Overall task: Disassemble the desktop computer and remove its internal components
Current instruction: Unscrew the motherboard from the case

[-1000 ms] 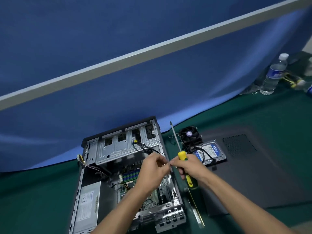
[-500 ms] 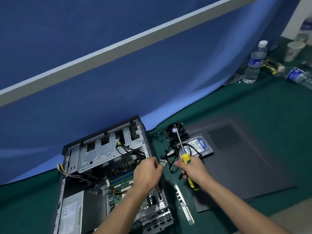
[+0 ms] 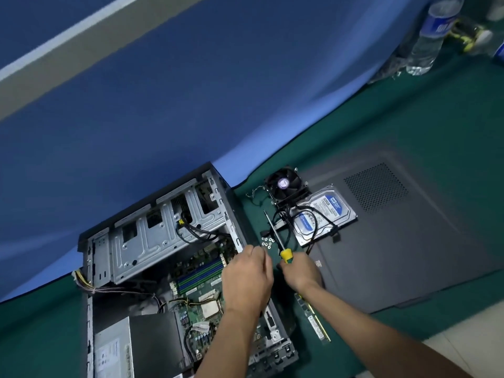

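Observation:
The open desktop case (image 3: 152, 241) lies on its side on the green mat, showing the motherboard (image 3: 201, 296) and a grey power supply (image 3: 114, 347). My left hand (image 3: 246, 274) hovers over the case's right edge with its fingers curled downward; what they hold, if anything, is hidden. Just beyond it lies a small pile of screws (image 3: 266, 241). My right hand (image 3: 300, 271) grips the yellow-handled screwdriver (image 3: 286, 253), whose shaft points up and away over the mat. A cooler fan (image 3: 285, 185), a hard drive (image 3: 324, 214) and a RAM stick (image 3: 313, 320) lie outside the case.
The grey side panel (image 3: 409, 227) lies flat to the right, with the hard drive on its corner. A water bottle (image 3: 431, 36) stands at the far right near other small items. A blue cloth backdrop rises behind the case. Black cables trail near the fan.
Both hands have moved from over the case interior to its right edge, beside the screw pile. The screwdriver stays in my right hand.

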### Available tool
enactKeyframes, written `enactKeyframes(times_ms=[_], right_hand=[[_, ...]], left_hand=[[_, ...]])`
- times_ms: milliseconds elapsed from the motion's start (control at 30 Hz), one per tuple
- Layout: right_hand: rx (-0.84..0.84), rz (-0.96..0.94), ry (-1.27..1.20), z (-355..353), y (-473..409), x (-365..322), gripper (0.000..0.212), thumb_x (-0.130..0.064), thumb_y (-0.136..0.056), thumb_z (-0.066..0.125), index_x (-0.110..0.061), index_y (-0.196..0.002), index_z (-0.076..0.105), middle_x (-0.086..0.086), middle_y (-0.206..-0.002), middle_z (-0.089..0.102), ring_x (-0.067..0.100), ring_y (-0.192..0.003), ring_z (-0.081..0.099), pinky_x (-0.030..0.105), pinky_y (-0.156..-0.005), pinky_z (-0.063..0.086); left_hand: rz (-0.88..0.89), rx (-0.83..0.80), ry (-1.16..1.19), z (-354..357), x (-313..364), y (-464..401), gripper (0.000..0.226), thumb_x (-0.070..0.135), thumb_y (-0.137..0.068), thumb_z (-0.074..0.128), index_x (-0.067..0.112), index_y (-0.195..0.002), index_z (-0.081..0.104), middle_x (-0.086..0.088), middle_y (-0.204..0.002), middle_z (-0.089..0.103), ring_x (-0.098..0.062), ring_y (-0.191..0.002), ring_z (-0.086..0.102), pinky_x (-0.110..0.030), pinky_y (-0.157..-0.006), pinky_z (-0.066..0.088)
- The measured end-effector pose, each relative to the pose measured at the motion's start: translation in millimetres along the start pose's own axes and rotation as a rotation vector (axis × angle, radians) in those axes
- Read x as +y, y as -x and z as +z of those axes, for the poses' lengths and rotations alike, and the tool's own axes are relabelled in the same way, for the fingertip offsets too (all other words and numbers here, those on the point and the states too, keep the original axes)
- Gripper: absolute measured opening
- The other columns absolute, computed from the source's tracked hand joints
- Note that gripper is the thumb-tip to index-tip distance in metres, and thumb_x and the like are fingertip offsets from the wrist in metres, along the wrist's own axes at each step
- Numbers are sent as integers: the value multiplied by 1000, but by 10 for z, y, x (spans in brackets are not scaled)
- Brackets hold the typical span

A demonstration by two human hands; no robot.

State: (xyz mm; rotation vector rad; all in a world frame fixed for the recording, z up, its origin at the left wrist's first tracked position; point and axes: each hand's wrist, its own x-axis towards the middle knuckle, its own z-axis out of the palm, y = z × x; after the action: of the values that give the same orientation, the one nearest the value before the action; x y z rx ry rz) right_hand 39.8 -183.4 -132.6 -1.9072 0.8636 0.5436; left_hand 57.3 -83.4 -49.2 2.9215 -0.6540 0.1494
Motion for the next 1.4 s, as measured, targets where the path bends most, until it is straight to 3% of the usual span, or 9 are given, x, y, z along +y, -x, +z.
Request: enactKeyframes(times_ms=[133,233,433,633,733,867,1100,1400], right_hand=[[21,-35,136,45,-81,-76,22,-30,-91,58,-15,-75,57,10,-88,69,28,-80,64,29,-64,45],[39,-81,278,100,-84,-103,26,-17,-92,52,-15,-67,47,10,-89,69,29,-82,64,30,-63,42],[58,-61,379,196,-102,-98,32,1,-90,43,-13,-62,41,8,-92,70,26,-83,65,30,-64,39],[44,-76,347,180,-112,-92,18,-6,-91,46,-10,-77,57,10,-95,70,28,-87,65,30,-64,38],[61,-87,307,179,-119,-64,16,-8,-91,47,-13,-77,55,9,-96,70,28,-88,65,29,-65,38],[95,-144,230,211,-141,-2,13,-14,-92,48,-15,-102,58,7,-97,70,28,-91,65,30,-67,38],[29,-108,130,146,-186,39,14,-30,-90,58,-18,-84,62,7,-87,69,30,-82,64,31,-67,48],[13,-126,172,165,-202,7,16,-27,-89,57,-15,-88,68,7,-87,70,29,-83,65,31,-68,48]], left_hand=[[31,59,21,50,-47,4,28,15,-78,64,16,-54,48,3,-51,47,-10,-39,36,-17,-40,25],[13,60,54,49,-52,-14,32,26,-84,44,15,-54,49,2,-52,48,-16,-38,44,-19,-38,29],[-16,98,40,36,-41,-17,31,27,-82,41,18,-53,48,6,-51,45,-7,-42,28,-17,-41,22],[-15,96,75,62,-53,2,32,26,-84,41,17,-54,47,3,-52,46,-14,-40,39,-18,-40,24],[-19,104,94,68,-49,11,33,26,-85,40,16,-55,47,3,-52,45,-13,-40,35,-19,-40,24],[-38,117,123,89,-60,26,33,26,-87,39,15,-56,46,3,-52,43,-11,-43,30,-20,-39,25],[-26,121,102,83,-54,25,33,25,-87,39,15,-56,45,3,-53,42,-11,-44,27,-19,-42,20],[-15,141,114,98,-65,24,34,24,-87,40,14,-55,45,0,-52,43,-11,-44,27,-20,-42,21]])
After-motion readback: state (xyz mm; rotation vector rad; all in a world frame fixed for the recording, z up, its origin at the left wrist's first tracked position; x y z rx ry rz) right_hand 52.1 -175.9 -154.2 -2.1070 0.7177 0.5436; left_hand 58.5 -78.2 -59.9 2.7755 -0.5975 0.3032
